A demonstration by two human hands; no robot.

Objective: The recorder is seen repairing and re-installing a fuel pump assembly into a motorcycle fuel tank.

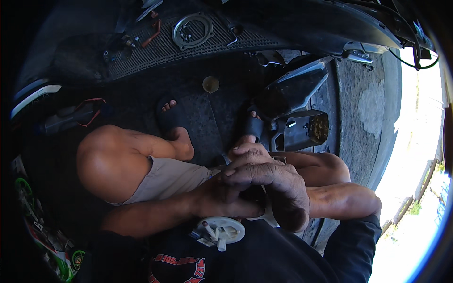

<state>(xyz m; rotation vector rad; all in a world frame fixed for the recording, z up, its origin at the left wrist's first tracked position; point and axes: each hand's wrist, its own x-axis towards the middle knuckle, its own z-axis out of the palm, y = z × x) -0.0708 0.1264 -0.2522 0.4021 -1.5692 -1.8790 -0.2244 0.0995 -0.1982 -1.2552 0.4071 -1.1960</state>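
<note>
A white plastic part with a round flange and short pipe stubs (pixel 230 230), resembling a fuel pump unit, sticks out beneath my left hand (pixel 221 200) in front of my dark shirt. That hand is closed around the part's body, its fingers largely hidden. Over it lies my right hand (pixel 285 186), closer to the camera, with darkened, bent fingers curled towards the left hand. A pale strip (pixel 270 213) shows between the two hands; I cannot make out whether it belongs to the same part. What the right fingers grip is hidden.
On the ribbed footboard (pixel 141 61) lie a metal ring (pixel 177 35) with small bolts inside, an orange-brown tool (pixel 152 35) and a hex key (pixel 232 41). A small round cup (pixel 210 85) stands between my feet. Dark plastic panels (pixel 295 89) lie at right, a bottle (pixel 66 119) at left.
</note>
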